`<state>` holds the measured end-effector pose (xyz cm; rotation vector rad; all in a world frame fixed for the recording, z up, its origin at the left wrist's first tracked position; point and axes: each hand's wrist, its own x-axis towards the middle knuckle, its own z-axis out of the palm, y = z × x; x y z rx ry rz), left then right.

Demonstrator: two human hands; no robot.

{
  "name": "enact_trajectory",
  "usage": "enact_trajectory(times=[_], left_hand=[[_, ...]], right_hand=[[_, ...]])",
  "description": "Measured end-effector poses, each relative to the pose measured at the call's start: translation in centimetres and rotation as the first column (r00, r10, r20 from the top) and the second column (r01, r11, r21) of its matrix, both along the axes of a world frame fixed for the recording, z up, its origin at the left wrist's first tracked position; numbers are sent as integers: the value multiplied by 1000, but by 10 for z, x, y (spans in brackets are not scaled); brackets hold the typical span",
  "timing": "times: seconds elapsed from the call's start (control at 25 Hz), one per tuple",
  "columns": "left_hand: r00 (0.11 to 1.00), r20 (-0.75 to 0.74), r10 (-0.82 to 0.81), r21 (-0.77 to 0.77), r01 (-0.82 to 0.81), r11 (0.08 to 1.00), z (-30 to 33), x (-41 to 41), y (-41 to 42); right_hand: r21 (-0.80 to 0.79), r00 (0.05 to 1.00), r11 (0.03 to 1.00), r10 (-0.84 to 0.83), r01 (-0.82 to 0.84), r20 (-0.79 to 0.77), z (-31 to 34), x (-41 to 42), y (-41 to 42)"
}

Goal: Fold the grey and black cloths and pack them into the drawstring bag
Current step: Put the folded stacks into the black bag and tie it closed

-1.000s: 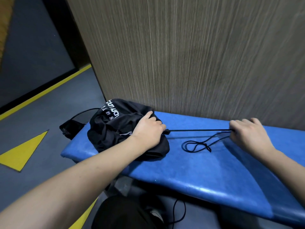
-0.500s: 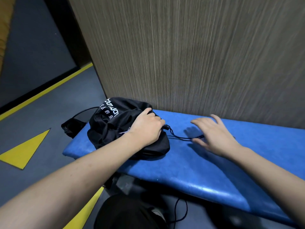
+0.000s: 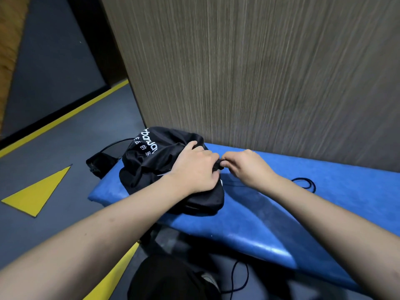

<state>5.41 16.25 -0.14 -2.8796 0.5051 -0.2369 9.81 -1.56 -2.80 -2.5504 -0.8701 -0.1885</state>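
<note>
2 bare forearms, no sleeves visible. Left hand (image 3: pixel 194 169) and right hand (image 3: pixel 249 167): no gloves, rings or watch.

Blue padded bench (image 3: pixel 281 224) against wood-grain panel (image 3: pixel 259 72); yellow floor triangle (image 3: pixel 41 191), perhaps tape

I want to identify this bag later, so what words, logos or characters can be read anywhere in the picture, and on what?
"rbanJav", partly read: white Latin lettering on the black drawstring bag; its start is hidden in a fold and the end letters are unsure.
A row of white Chinese characters beneath it on the bag; "的" and "乐" seem readable, the rest are too creased.
No other text shows.
</note>
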Motion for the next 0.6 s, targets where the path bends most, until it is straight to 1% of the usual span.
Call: enact_trajectory(times=[0.04, 0.08, 0.12, 0.16, 0.2, 0.28, 0.4, 0.52, 0.6], left_hand=[[1000, -13, 22, -27, -22, 999, 2, 1, -5], [999, -21, 34, -26, -34, 999, 5, 3, -7], [999, -22, 35, 8, -35, 999, 8, 4, -9], [1000, -14, 24, 58, -23, 998, 8, 5, -9], [1000, -2, 6, 102, -5, 995, 8, 6, -8], [999, 20, -29, 136, 26, 990, 4, 7, -5], [996, 64, -64, 158, 53, 986, -3, 6, -2], [994, 64, -84, 191, 70, 979, -4, 4, 1], [995, 56, -80, 200, 68, 977, -2, 3, 4]], right_hand=[[-54, 987, 999, 19, -10, 161, 1, 0, -1], [-92, 951, 995, 62, -35, 303, 1, 0, -3], [-134, 908, 989, 107, -57, 404, 3, 0, -5], [-176, 876, 982, 144, -70, 460, 4, 0, -8], [-211, 861, 975, 170, -74, 480, 5, 0, -11], [-268, 857, 961, 193, -68, 478, 4, -1, -15], [-241, 885, 969, 164, -61, 437, 2, -6, -18], [-241, 963, 970, 80, -17, 256, 6, -10, -22], [-234, 972, 972, 66, -11, 227, 8, -10, -26]])
